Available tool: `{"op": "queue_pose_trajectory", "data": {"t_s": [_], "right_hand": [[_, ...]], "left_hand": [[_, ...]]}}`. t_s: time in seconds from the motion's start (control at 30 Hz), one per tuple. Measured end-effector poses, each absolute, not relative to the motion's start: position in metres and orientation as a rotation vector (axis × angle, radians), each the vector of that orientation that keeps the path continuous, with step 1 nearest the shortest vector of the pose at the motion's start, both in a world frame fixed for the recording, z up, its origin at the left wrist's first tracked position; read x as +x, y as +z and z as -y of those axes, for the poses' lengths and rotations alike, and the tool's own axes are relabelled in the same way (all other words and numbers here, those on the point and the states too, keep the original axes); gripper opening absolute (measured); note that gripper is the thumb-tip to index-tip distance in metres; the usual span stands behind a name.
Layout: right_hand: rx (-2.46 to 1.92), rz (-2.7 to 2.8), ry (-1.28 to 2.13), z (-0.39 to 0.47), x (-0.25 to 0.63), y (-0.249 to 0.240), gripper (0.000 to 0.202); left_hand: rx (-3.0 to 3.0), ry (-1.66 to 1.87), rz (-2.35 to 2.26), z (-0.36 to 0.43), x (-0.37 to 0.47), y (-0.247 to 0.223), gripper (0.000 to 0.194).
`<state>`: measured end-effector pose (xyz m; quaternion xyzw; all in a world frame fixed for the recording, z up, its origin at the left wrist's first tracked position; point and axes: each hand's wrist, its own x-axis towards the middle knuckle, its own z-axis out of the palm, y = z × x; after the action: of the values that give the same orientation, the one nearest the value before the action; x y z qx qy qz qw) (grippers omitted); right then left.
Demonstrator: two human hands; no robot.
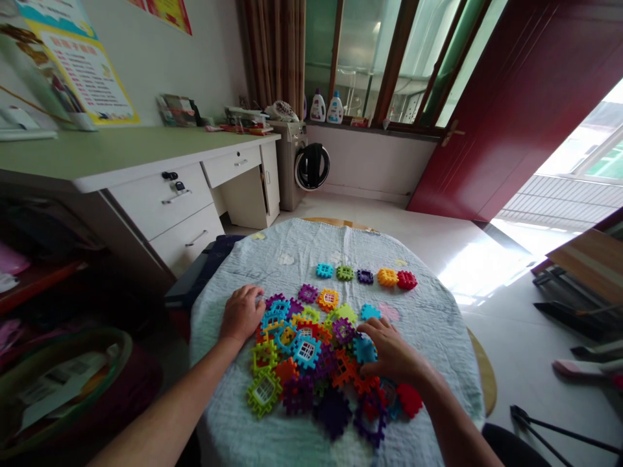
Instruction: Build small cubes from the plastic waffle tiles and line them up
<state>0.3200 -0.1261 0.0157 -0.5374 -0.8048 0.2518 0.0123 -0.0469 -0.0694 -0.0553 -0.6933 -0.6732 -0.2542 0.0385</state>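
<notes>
A heap of toothed plastic building blocks in many colours lies on the cloth-covered round table. My left hand (243,314) rests at the heap's left edge, fingers slightly bent and apart, beside a blue window block (276,312). On the right side of the heap, my right hand (392,350) has its thumb and fingers around a blue building block (365,349). Behind the heap runs a row of blocks: a light blue one (324,270), a green one (345,272), a dark purple one (365,277), an orange stack (388,277) and a red stack (407,280).
A pale patterned cloth (433,324) covers the table. To the left stands a desk (121,155) with drawers, and past it a washing machine (292,162) with its door open. A red door (467,110) is at the right, near a black metal stand (525,415).
</notes>
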Motion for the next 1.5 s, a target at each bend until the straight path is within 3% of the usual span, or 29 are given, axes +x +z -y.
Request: {"op": "queue_pose_trajectory", "data": {"t_s": [0.13,0.23,0.53,0.93,1.17,1.5], "right_hand": [[-1.652,2.481,0.747,0.125,0.322,0.015,0.046],[-1.618,2.377,0.649,0.114,0.332,0.013,0.040],[-1.904,2.173,0.337,0.073,0.343,-0.021,0.047],[-1.958,2.184,0.430,0.069,0.344,-0.031,0.063],[-1.974,2.189,0.375,0.070,0.340,-0.033,0.043],[-1.777,2.249,0.291,0.025,0.304,-0.009,0.051]], "left_hand": [[-2.120,-0.775,2.065,0.069,-0.047,-0.056,0.021],[-2.130,-0.776,2.065,0.069,-0.047,-0.057,0.020],[-2.134,-0.776,2.055,0.069,-0.049,-0.059,0.020],[-2.139,-0.775,2.054,0.068,-0.049,-0.060,0.020],[-2.132,-0.792,2.049,0.069,-0.047,-0.057,0.020],[-2.137,-0.820,2.086,0.071,-0.045,-0.056,0.019]]}}
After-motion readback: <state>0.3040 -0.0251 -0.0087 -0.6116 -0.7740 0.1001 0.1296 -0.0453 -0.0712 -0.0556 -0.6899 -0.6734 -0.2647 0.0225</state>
